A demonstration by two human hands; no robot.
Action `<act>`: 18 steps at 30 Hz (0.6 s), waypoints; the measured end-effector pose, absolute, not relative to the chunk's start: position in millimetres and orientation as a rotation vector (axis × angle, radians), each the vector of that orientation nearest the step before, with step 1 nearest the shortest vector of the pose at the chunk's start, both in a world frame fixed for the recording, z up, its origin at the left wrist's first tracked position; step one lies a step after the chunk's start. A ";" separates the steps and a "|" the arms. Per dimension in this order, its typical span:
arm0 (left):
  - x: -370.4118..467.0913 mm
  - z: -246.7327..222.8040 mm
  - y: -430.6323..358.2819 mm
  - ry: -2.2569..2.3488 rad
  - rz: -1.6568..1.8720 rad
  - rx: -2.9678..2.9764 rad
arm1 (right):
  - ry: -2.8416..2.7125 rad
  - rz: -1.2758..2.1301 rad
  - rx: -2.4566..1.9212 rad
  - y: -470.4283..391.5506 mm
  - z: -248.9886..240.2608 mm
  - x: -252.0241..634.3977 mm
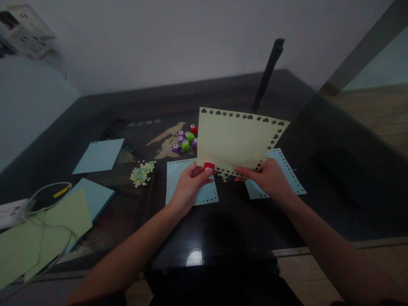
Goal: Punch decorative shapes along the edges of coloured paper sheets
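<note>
A pale yellow-green sheet of paper (234, 140) is held up off the table, with heart and star holes punched along its top, right and bottom edges. At its lower left corner, my left hand (189, 185) is closed around a small red craft punch (209, 166), thumb on top. My right hand (270, 176) pinches the sheet's lower right part, thumb in front. Beneath the hands lie two light blue sheets with punched borders, one blue sheet (178, 174) at the left and another blue sheet (288, 172) at the right. Paper bits (224, 176) show under the sheet.
Several purple, green and red craft punches (185, 140) cluster behind the sheet. A heap of paper confetti (142, 173) lies left. Further left are a blue sheet (99, 156), stacked paper (68, 216) and a white cable (47, 225). A black post (269, 72) rises from the dark table (223, 229).
</note>
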State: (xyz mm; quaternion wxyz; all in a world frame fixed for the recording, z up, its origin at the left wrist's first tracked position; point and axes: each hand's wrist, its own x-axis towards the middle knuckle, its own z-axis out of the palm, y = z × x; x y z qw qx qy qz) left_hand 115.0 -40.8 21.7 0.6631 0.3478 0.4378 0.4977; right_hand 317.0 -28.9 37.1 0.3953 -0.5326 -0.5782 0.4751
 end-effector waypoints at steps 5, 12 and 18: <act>115.4 21.6 -40.8 1.003 1.122 0.785 | -1.460 1.225 -1.344 -28.9 36.3 317.3; 115.0 21.9 -40.0 1.006 1.131 0.780 | -1.495 1.208 -1.362 -28.7 38.4 317.4; 115.7 22.1 -40.6 1.021 1.132 0.786 | -1.518 1.203 -1.352 -29.0 39.4 317.3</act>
